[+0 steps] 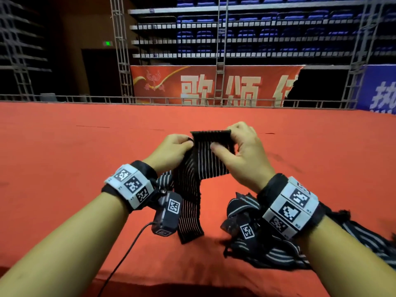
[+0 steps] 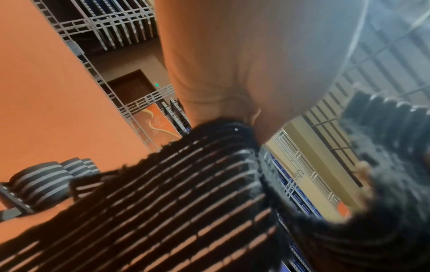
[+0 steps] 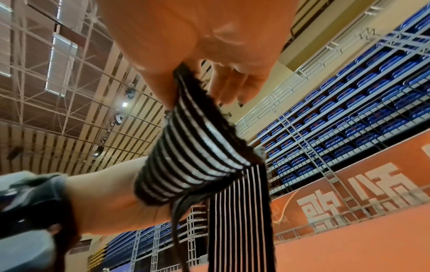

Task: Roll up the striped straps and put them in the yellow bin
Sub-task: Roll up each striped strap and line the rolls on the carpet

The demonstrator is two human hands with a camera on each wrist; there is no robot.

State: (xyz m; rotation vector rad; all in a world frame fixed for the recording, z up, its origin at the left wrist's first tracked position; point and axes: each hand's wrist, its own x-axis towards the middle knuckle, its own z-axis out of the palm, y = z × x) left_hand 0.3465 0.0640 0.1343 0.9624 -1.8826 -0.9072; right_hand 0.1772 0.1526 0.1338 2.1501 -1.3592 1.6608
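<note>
Striped strap [image 1: 201, 159] is up off the red tabletop [image 1: 85, 151], held at centre view between both hands, its top end folded over toward the person and the tail hanging down to 6 o'clock, where the free end rests on the cloth. Left hand [image 1: 171, 151] grip: thumb and fingers pinched on the strap's left edge at the fold. Right hand [image 1: 244, 153] grip: thumb pressed on the near face, fingers curled behind the top right corner; right wrist view confirms the pinch. Step in hand, as I read it: starting the roll on this strap, first turn only, no real coil yet. More striped straps [image 1: 278, 251] lie loose in a heap at 5 o'clock under the right forearm; left wrist view shows what look like rolled striped bundles [image 2: 44, 182] on the tabletop, blurry. Yellow bin not visible in any view, so can't tell where the drop-off is. Next move likely needs: keep the edges square, turn the fold over itself with both thumbs, feed the tail up with light tension so the coil stays tight. Risk: knit is stretchy, roll may telescope sideways.
</note>
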